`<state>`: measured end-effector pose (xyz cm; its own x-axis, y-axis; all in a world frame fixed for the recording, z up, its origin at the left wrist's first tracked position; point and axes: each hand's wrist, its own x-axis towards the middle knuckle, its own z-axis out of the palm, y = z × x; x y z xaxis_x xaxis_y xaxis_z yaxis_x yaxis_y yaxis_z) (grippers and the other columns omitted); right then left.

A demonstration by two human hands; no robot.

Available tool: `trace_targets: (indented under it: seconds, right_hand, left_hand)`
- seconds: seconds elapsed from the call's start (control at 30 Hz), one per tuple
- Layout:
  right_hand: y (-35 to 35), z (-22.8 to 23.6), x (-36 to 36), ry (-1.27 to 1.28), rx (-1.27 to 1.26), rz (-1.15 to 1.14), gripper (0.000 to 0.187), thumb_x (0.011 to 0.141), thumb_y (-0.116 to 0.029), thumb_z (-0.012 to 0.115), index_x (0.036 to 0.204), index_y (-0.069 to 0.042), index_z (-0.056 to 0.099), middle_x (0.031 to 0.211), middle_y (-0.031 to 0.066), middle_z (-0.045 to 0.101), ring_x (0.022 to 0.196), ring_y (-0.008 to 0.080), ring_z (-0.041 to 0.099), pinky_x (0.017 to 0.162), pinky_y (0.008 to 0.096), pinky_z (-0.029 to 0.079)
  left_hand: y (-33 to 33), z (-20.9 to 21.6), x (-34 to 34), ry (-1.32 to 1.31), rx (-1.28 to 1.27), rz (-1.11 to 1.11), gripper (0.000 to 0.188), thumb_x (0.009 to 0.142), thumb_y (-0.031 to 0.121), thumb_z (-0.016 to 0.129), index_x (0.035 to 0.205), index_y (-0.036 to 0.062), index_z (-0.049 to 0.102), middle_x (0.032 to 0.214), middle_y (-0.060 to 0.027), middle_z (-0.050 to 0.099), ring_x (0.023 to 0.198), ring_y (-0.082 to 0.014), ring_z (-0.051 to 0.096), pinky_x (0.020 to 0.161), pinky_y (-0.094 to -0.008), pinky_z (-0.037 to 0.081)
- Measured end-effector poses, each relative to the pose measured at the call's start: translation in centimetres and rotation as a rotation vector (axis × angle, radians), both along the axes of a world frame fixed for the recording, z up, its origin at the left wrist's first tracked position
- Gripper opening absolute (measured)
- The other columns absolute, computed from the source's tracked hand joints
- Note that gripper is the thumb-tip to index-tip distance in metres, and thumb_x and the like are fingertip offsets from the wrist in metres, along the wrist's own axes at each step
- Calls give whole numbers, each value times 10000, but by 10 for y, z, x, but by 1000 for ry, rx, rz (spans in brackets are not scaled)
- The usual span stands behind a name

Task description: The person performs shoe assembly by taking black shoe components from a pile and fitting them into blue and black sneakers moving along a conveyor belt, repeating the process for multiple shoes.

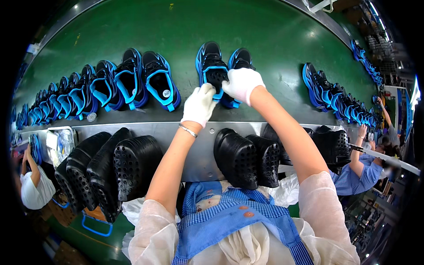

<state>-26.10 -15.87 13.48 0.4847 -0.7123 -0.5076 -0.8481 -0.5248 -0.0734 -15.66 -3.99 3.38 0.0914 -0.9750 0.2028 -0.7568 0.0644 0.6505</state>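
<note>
A black sneaker with bright blue trim (207, 57) stands on the green belt in front of me, toe pointing away. Inside its opening shows a black piece dotted with holes (216, 76). My left hand (198, 105), in a white glove, has its fingers curled at the near left side of the heel. White-gloved too, my right hand (243, 85) is closed at the right edge of the opening, its fingertips partly hidden. Under my right hand stands a second matching sneaker (241, 58), its middle covered by the glove.
Rows of matching sneakers stand on the belt at left (126, 79) and right (316, 88). Along the near metal ledge (198, 150) hang black ribbed forms with holed ends (137, 161) (236, 159). Co-workers are at the far left (37, 190) and right (360, 172).
</note>
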Motion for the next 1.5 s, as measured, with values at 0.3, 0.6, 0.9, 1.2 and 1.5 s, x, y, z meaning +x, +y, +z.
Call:
trace_targets:
  seconds: [0.3,0.6,0.9,1.2,1.5]
  right_hand:
    - [-6,-58,30,66,112,-120,347,920,-307,445,1026,-98,701,1067,181,660,1000,324,637,860,391,508]
    - [-9,-126,38,-393,-93,-328,282,912,-168,456,1012,-17,673,1020,240,642,944,382,631,796,434,530]
    - [-15,-104,37,-507,213,-528,670,915,-529,250,1250,-26,537,1189,235,576,1119,364,541,927,369,441]
    - [61,45,-136,-802,190,-235,302,864,-269,542,1032,-24,599,945,182,633,909,356,605,820,421,480]
    - [144,175,-420,-702,-756,-672,141,836,-76,652,968,-34,677,875,97,681,789,184,661,733,282,517]
  left_hand:
    - [-21,-3,-28,29,505,46,313,805,272,641,1045,79,590,953,-158,668,901,-363,631,779,-435,514]
    - [-52,-33,-23,81,899,-64,255,821,186,601,1046,102,684,1090,-139,665,1008,-330,635,815,-382,527]
    - [-52,-28,-28,-16,876,-4,272,823,251,596,1025,96,691,1098,-165,655,1023,-335,625,836,-404,511]
    - [-45,-8,-42,-187,660,-124,355,823,290,618,1096,70,558,1068,-194,623,1010,-391,588,845,-463,487]
    - [9,4,-18,-359,408,54,536,753,233,695,1242,76,544,1223,-164,533,1061,-358,549,896,-418,455]
